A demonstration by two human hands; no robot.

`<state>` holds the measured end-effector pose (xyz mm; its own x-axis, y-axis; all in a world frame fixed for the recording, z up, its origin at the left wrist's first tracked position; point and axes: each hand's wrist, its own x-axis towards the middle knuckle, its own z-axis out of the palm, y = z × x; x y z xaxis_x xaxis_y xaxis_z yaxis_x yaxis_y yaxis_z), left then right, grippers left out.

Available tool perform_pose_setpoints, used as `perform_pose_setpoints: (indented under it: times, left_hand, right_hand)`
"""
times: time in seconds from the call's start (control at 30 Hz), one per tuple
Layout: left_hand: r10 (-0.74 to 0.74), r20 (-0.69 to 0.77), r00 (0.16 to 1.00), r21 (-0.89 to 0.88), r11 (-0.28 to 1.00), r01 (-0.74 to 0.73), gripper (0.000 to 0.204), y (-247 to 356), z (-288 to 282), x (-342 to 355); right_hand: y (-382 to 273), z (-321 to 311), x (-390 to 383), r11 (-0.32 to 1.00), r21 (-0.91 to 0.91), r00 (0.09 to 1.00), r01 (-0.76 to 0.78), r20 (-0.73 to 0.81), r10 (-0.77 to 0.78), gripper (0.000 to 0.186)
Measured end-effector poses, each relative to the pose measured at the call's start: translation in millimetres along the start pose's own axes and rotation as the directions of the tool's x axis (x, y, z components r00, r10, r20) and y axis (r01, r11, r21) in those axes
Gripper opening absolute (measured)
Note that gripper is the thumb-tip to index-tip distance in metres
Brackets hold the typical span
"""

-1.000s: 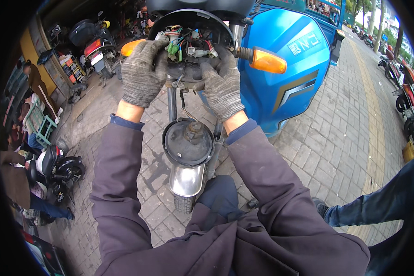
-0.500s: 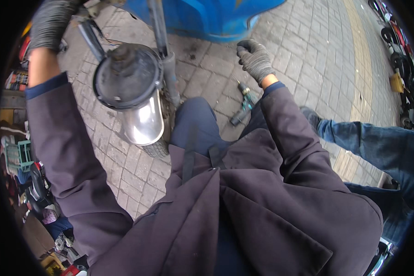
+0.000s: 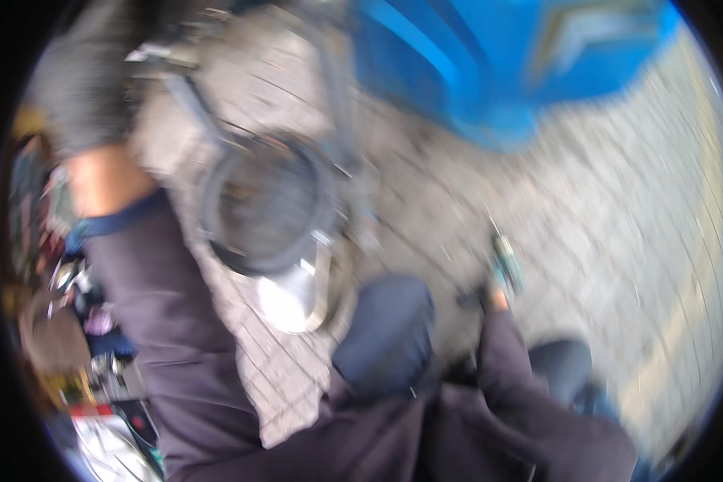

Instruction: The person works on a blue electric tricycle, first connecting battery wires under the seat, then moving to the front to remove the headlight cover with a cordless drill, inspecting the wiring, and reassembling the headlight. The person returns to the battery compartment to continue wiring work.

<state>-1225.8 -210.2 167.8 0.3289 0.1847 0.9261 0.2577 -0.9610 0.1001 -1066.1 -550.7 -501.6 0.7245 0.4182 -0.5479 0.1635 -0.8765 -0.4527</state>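
Low on the right, my right hand (image 3: 490, 291) is at the handle of a green cordless drill (image 3: 506, 255) on the paving. The drill's thin bit points away from me. Blur smears the fingers, so I cannot tell whether they close round the handle. My left hand (image 3: 88, 92), in a grey glove, is raised at the upper left, its fingers smeared too and whatever they touch unclear. Between my hands stands a round black-rimmed part (image 3: 325, 213) with a shiny silver lower body (image 3: 285, 304). Grey metal tubes (image 3: 191, 104) run up beside it.
A blue body panel (image 3: 450, 68) hangs over the top right. Grey paving bricks (image 3: 618, 217) stretch below, with a yellowish strip (image 3: 675, 337) at the right. Assorted clutter (image 3: 80, 321) lines the left. My knee (image 3: 384, 329) is close to the silver body.
My right hand has come down and back from below the blue panel to the drill. The view has swung, shifting the panel and round part rightward. My left hand stays raised.
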Motion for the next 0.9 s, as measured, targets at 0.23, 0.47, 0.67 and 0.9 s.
perform_pose_setpoints:
  times: [0.23, 0.47, 0.67, 0.9]
  left_hand:
    - [-0.296, 0.030, 0.955, -0.262, 0.919, 0.294, 0.031, 24.6, -4.3, -3.3]
    - [-0.388, 0.141, 0.911, -0.281, 0.866, 0.413, 0.032, 34.9, -16.4, 8.5]
    - [-0.418, 0.081, 0.905, -0.209, 0.881, 0.425, 0.035, 25.6, -12.8, 8.3]
    - [-0.346, 0.049, 0.937, -0.238, 0.907, 0.348, 0.032, 26.9, -10.5, 11.2]
  right_hand:
    - [-27.3, -37.2, -18.8, 0.909, 0.326, 0.965, -0.260, 0.065, 0.253, 0.032]
    - [-91.7, -143.9, -102.0, 0.011, 0.979, 0.948, -0.204, 0.195, 0.251, 0.034]
    - [-144.2, -256.2, -227.0, 0.031, 0.915, 0.882, 0.402, -0.378, -0.281, 0.053]
    - [-257.3, -349.2, -314.5, -0.150, 0.799, 0.573, 0.583, -0.535, -0.621, 0.063]
